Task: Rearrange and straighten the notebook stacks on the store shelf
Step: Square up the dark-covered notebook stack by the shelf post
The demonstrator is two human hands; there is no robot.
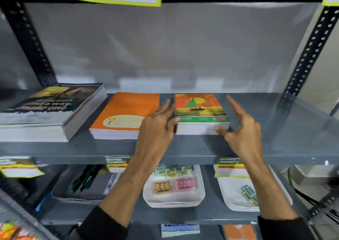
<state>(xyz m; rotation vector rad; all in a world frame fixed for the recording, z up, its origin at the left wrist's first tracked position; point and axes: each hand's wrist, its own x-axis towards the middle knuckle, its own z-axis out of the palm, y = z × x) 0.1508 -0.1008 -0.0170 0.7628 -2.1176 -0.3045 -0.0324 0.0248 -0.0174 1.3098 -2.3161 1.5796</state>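
Three notebook stacks lie on the grey shelf [183, 149]. The tall dark-covered stack [45, 113] is at the left, turned askew. An orange stack [124, 115] lies in the middle. A small stack with a sailboat cover [200, 109] is on the right. My left hand [157, 128] is open, its fingers against the left side of the sailboat stack and partly over the orange stack's right corner. My right hand [242, 129] is open at the sailboat stack's right side, thumb touching its front right corner, fingers raised beside it.
Black slotted uprights [31, 43] [308, 52] frame the shelf. Price tags hang from the shelf above and the front lip. The lower shelf holds a grey pen tray [78, 186], a white eraser basket [174, 201] and another white tray [236, 197]. Bare shelf lies right of the sailboat stack.
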